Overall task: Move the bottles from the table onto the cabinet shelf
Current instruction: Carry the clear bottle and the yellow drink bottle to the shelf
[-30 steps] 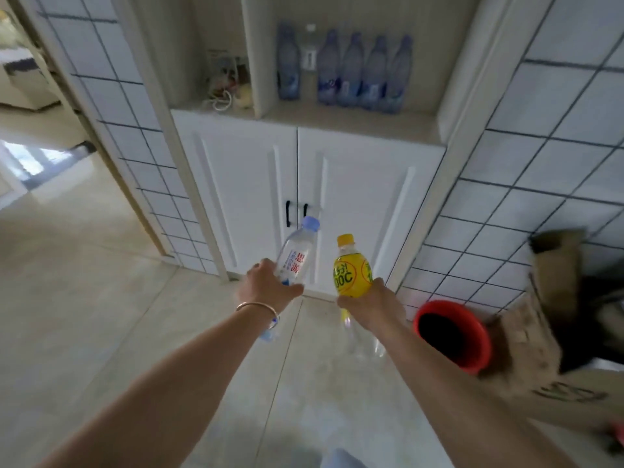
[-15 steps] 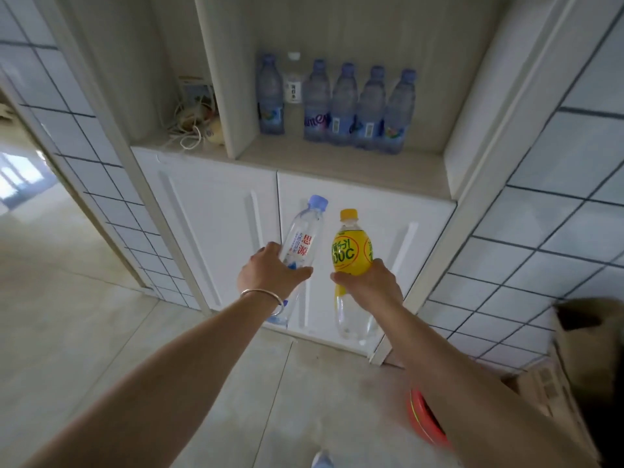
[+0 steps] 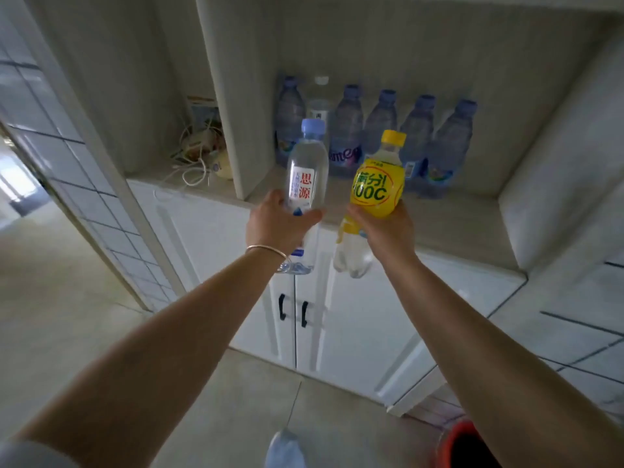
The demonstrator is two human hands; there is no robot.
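My left hand (image 3: 278,224) grips a clear water bottle (image 3: 307,170) with a pale blue cap and a white label with red characters. My right hand (image 3: 385,228) grips a bottle with a yellow cap and yellow label (image 3: 378,184). Both bottles are upright, side by side, held in the air just in front of the cabinet shelf (image 3: 449,231). At the back of that shelf stands a row of several blue-capped water bottles (image 3: 418,143), with one white-capped bottle (image 3: 319,103) among them.
A vertical divider (image 3: 233,106) splits off a left niche holding tangled white cables (image 3: 192,163). White cabinet doors with black handles (image 3: 293,310) are below the shelf. Tiled walls flank the cabinet. A red bucket (image 3: 466,447) stands on the floor at lower right.
I have come closer to the cabinet, and both hands have lifted their bottles from door height up to the level of the shelf.
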